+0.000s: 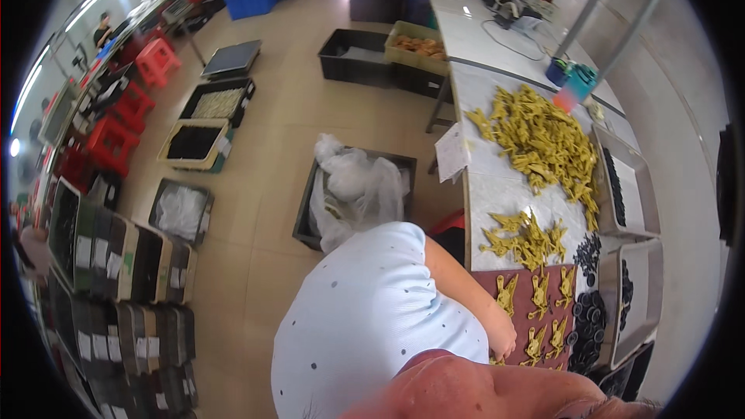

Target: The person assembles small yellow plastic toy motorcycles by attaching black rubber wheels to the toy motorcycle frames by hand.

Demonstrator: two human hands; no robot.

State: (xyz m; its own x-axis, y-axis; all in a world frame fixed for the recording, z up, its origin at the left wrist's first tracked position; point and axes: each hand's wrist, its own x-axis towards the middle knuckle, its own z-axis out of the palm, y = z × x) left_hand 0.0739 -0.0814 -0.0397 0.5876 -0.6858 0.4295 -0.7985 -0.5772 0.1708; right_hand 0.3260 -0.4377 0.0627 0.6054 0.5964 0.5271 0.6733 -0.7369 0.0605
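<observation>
My left hand (pixel 502 336) comes out of a pale blue dotted sleeve and rests at the near left edge of a reddish-brown mat (pixel 521 318). Its fingers look curled, beside a partly covered olive-yellow piece; what they hold is hidden. On the mat, olive-yellow moulded pieces (pixel 538 295) lie spread out in rows, each with a long pointed part. A small heap of the same pieces (pixel 524 237) lies just beyond the mat, and a much larger heap (pixel 543 140) farther off. Black round parts (pixel 587 324) are piled along the mat's right side. My right hand is not in view.
Grey trays (pixel 638 302) with black parts line the table's right side. A teal and pink bottle (pixel 576 87) stands behind the large heap. A bin with plastic bags (pixel 357 186) sits on the floor to the left. Stacked crates (pixel 124 264) and red stools (pixel 115 143) stand farther left.
</observation>
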